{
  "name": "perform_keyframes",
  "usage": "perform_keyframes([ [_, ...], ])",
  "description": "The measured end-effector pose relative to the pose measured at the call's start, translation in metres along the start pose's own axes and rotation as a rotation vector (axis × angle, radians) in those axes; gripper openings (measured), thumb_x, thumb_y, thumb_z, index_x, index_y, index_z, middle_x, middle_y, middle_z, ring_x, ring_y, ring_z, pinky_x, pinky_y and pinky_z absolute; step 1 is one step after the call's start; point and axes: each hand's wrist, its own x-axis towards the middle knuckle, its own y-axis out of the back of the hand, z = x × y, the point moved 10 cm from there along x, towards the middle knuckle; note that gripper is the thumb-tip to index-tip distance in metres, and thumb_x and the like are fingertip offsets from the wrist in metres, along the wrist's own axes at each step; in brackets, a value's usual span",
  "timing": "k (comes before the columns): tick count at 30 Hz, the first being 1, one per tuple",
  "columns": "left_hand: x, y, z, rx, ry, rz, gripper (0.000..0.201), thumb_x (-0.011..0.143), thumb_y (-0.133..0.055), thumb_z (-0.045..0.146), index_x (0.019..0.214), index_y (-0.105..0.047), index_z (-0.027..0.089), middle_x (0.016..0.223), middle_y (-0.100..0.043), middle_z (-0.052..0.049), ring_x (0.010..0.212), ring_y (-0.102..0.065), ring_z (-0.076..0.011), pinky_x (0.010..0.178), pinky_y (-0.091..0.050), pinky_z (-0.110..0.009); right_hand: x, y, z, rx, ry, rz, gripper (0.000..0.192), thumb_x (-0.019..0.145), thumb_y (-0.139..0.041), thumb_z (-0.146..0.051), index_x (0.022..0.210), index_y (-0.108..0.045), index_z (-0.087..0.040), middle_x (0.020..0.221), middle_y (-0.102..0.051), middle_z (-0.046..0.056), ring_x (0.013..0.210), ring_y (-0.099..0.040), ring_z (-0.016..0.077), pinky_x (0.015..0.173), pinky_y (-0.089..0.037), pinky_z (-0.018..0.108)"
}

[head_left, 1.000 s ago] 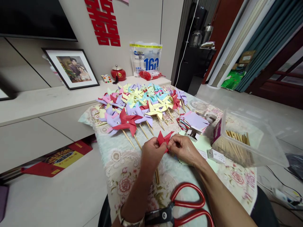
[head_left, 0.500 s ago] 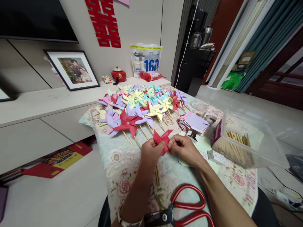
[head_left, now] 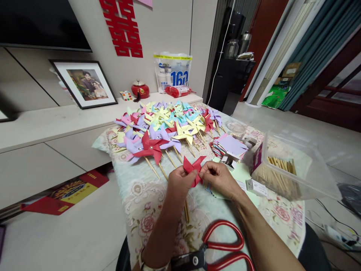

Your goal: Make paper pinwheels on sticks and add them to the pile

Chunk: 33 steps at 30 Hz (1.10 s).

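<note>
My left hand (head_left: 180, 185) and my right hand (head_left: 218, 178) meet above the near half of the table, both pinching a red paper pinwheel (head_left: 193, 166). Its wooden stick (head_left: 186, 210) runs down past my left wrist toward me. Just beyond my hands lies a big red pinwheel (head_left: 150, 147) at the front of a pile of pastel pinwheels (head_left: 169, 122) on sticks. A stack of cut paper squares (head_left: 229, 145) sits to the right of my hands.
Red-handled scissors (head_left: 222, 250) lie at the table's near edge. A clear plastic box of wooden sticks (head_left: 284, 169) stands at the right. The floral tablecloth (head_left: 143, 199) covers the table. A framed photo (head_left: 84, 83) and a plastic bag (head_left: 172, 71) stand on the low cabinet behind.
The red pinwheel has turned and risen slightly between my fingers; its blades now spread wider. Both hands stay in nearly the same place.
</note>
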Motion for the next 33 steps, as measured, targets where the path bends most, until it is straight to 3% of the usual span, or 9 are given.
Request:
perform_keyframes([
  [5,0.0,0.005,0.002,-0.017,-0.011,0.026,0.027,0.058,-0.084,0.027,0.08,-0.078,0.012,0.066,-0.074,-0.004,0.062,-0.067,-0.0168,0.063,-0.054,-0.027,-0.003,0.008,-0.016,-0.01,0.125,0.087,0.016,0.08,-0.065,-0.032,0.076,-0.068,-0.017,0.063,-0.059,-0.001,0.057,-0.05,0.0128,0.056,-0.038,0.025],
  [9,0.0,0.01,0.003,-0.083,-0.009,0.057,0.025,0.06,-0.083,0.026,0.08,-0.077,0.012,0.066,-0.074,-0.003,0.057,-0.064,-0.0138,0.06,-0.053,-0.026,-0.016,0.047,-0.034,-0.161,0.29,0.369,0.022,0.089,-0.06,-0.036,0.08,-0.07,-0.018,0.076,-0.066,0.002,0.067,-0.057,0.0154,0.065,-0.042,0.027],
  [11,0.0,0.012,0.003,-0.097,-0.01,0.072,0.024,0.059,-0.083,0.025,0.077,-0.076,0.011,0.062,-0.072,-0.002,0.052,-0.06,-0.0115,0.055,-0.05,-0.023,-0.025,0.073,-0.033,-0.351,0.254,0.562,0.026,0.092,-0.057,-0.037,0.078,-0.069,-0.018,0.075,-0.067,0.003,0.068,-0.058,0.0166,0.067,-0.041,0.028],
  [13,0.001,0.014,0.004,-0.114,-0.018,0.089,0.022,0.059,-0.083,0.025,0.074,-0.074,0.011,0.059,-0.07,-0.001,0.049,-0.058,-0.0103,0.051,-0.047,-0.022,-0.029,0.092,-0.025,-0.594,0.121,0.665,0.027,0.093,-0.055,-0.035,0.079,-0.07,-0.017,0.077,-0.07,0.006,0.071,-0.061,0.0188,0.068,-0.04,0.029],
  [16,0.001,0.015,0.006,-0.145,-0.023,0.097,0.02,0.058,-0.082,0.023,0.072,-0.073,0.012,0.055,-0.067,0.001,0.047,-0.056,-0.0094,0.05,-0.046,-0.021,-0.024,0.103,-0.004,-0.914,-0.151,0.583,0.025,0.093,-0.052,-0.026,0.088,-0.075,-0.018,0.089,-0.076,0.009,0.081,-0.068,0.0225,0.068,-0.038,0.029],
  [19,0.001,0.015,0.006,-0.155,-0.012,0.107,0.02,0.057,-0.082,0.021,0.071,-0.072,0.012,0.054,-0.067,0.001,0.046,-0.055,-0.009,0.049,-0.045,-0.021,-0.021,0.105,0.008,-1.044,-0.298,0.498,0.03,0.093,-0.049,-0.023,0.094,-0.078,-0.021,0.091,-0.079,0.012,0.083,-0.072,0.0262,0.063,-0.036,0.03],
  [33,0.0,0.011,0.002,-0.11,0.002,0.083,0.026,0.055,-0.084,0.026,0.071,-0.071,0.011,0.056,-0.068,-0.001,0.047,-0.055,-0.0101,0.05,-0.044,-0.022,-0.014,0.104,0.02,-1.079,-0.381,0.443,0.033,0.095,-0.05,-0.042,0.1,-0.078,-0.025,0.093,-0.08,0.013,0.087,-0.074,0.029,0.063,-0.041,0.03],
])
